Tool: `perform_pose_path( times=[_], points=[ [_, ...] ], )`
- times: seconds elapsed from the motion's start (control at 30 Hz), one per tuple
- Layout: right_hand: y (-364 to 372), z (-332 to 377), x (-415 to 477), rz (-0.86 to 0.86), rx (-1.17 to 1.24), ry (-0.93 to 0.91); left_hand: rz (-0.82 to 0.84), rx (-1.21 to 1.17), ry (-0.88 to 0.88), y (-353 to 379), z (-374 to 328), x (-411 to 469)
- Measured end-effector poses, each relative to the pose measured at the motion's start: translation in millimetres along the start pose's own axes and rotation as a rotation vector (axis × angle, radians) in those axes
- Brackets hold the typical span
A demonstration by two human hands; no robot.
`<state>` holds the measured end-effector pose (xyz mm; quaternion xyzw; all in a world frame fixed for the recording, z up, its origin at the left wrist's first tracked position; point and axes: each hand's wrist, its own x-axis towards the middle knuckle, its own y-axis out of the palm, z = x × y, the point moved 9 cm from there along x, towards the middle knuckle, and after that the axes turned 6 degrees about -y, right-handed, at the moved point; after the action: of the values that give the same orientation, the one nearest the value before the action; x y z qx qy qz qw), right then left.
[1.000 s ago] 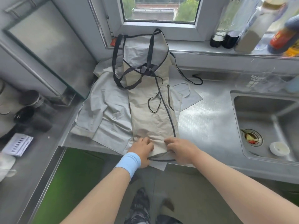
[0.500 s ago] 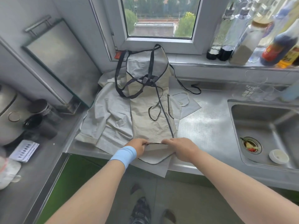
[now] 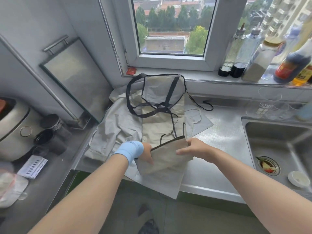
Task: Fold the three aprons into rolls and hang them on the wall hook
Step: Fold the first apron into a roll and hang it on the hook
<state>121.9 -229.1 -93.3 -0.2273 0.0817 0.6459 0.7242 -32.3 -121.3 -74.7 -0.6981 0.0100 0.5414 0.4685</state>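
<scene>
A beige apron [image 3: 160, 122] with black trim and straps lies lengthwise on the steel counter [image 3: 224, 137], folded into a narrow strip, its bib against the window ledge. It rests on top of grey aprons [image 3: 116, 130] spread beneath it. My left hand [image 3: 146, 153], with a blue wristband, grips the left side of the apron's bottom hem. My right hand [image 3: 195, 149] grips the right side. Together they hold the hem flap lifted and turned over toward the bib.
A sink [image 3: 276, 149] with a strainer and small white cap is at right. Bottles [image 3: 260, 61] line the window ledge. A rice cooker [image 3: 11, 125], dark jars [image 3: 50, 132] and a metal tray [image 3: 77, 81] against the wall are at left.
Both hands have lifted the apron's bottom hem off the counter edge and folded it upward. The view has tilted up, showing more window.
</scene>
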Motion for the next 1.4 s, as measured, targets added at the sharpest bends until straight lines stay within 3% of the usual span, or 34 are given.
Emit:
perform_pose_path(
  times=[0.1,0.2,0.37,0.43,0.53,0.67,0.73,0.8,0.9,1.0,1.1,1.23,1.4],
  points=[
    [-1,1,1,0.059,0.021,0.035,-0.065,-0.200,0.012,-29,15,16],
    [-28,0,24,-0.187,0.026,0.054,-0.309,-0.366,0.039,-78,27,34],
    [-58,6,78,-0.418,-0.170,0.032,-0.899,-0.211,0.022,-135,30,46],
    [-61,8,99,-0.447,-0.219,0.040,-1.008,-0.198,0.130,-130,18,56],
    [-67,0,128,-0.512,-0.217,0.041,-0.806,-0.173,0.317,-101,-8,92],
    [-72,-19,142,-0.636,-0.228,0.090,-0.499,0.008,0.266,-56,-14,141],
    [-69,-15,137,-0.700,-0.410,0.004,-0.335,0.079,0.187,-33,-7,163],
    [-52,-2,133,-0.649,-0.743,-0.139,-0.252,0.099,0.131,-19,-1,177],
    [-3,10,124,-0.281,-1.006,-0.471,-0.283,0.140,0.111,-16,-1,185],
    [22,-14,120,0.016,-1.208,-0.453,-0.442,0.119,0.122,-28,-7,174],
    [20,-24,120,0.051,-1.321,-0.386,-0.560,0.000,0.257,-37,-16,149],
    [31,-18,113,0.013,-1.451,-0.490,-0.434,0.046,0.289,-21,-18,131],
    [28,-11,102,0.025,-1.313,-0.406,-0.292,0.050,0.241,-13,-15,124]
  ],
)
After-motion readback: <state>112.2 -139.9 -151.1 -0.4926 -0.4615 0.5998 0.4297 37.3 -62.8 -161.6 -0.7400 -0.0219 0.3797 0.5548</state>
